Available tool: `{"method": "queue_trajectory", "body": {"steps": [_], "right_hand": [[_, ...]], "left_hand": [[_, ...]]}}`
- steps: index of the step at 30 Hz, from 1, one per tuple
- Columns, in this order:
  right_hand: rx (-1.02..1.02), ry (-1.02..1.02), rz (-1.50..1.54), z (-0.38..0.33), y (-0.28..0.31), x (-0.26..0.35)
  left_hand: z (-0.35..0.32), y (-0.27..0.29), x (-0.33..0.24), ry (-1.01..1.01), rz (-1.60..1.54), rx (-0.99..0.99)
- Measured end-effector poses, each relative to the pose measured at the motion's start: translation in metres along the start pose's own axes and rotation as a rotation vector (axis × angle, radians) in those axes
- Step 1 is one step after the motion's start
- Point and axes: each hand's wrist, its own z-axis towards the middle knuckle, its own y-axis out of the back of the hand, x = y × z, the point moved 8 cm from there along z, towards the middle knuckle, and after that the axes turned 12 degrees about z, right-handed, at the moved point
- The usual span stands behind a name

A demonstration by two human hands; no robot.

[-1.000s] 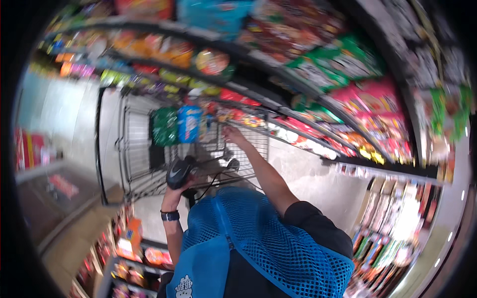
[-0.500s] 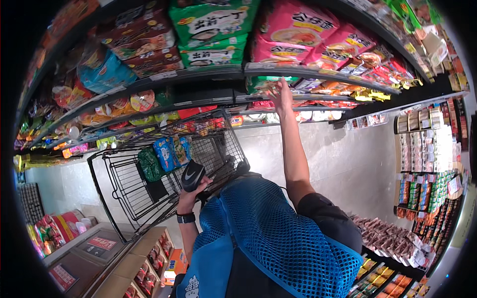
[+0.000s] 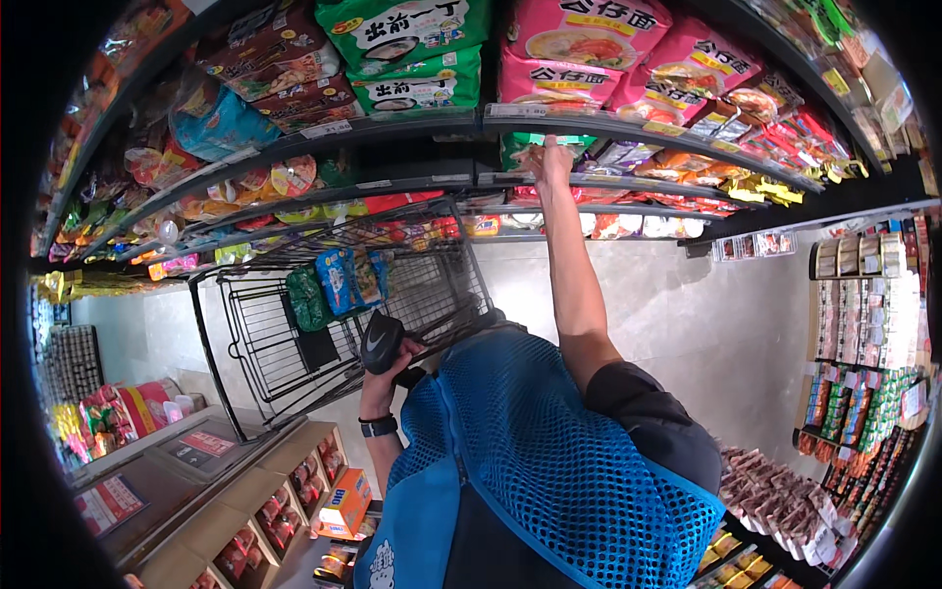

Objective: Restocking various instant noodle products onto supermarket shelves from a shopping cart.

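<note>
My right hand (image 3: 553,165) reaches into a lower shelf gap, its bent fingers against a green instant noodle packet (image 3: 520,149). The packet is mostly hidden by the hand and the shelf edge. My left hand (image 3: 395,369), below a wristband, is closed at the near end of the black wire shopping cart (image 3: 257,368). Over its fingers sits a black rounded object (image 3: 381,342) with a pale curved mark, whose kind I cannot make out. In the cart lie a dark green pack (image 3: 308,298) and blue packs (image 3: 339,280).
Above my right hand, a shelf edge (image 3: 549,116) carries pink noodle packs (image 3: 589,44) and green packs (image 3: 412,34). A low counter (image 3: 186,461) stands at the near left. Display racks (image 3: 854,324) line the right side, and brown packs (image 3: 785,506) lie nearer.
My right hand has moved up and slightly left, from spread fingers below the shelf edge to bent fingers at the green packet. My left hand stays at the cart.
</note>
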Motion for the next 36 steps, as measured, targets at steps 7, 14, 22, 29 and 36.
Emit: {"method": "queue_trajectory", "body": {"steps": [7,14,22,29,36], "right_hand": [[0.042,0.073,0.223,-0.034,0.018,-0.008],[0.226,0.038,0.162,-0.108,0.065,-0.017],[0.420,-0.309,0.018,-0.205,0.138,0.004],[0.657,-0.488,-0.144,-0.246,0.099,0.003],[0.609,-0.652,-0.731,-0.232,0.037,-0.095]], "left_hand": [[0.002,0.014,-0.002,0.017,0.052,0.103],[0.005,0.029,-0.013,0.051,0.078,0.144],[0.006,0.021,-0.030,-0.042,0.140,0.339],[0.010,-0.003,-0.037,0.030,0.254,0.553],[-0.015,0.054,-0.025,0.025,0.088,0.380]]}}
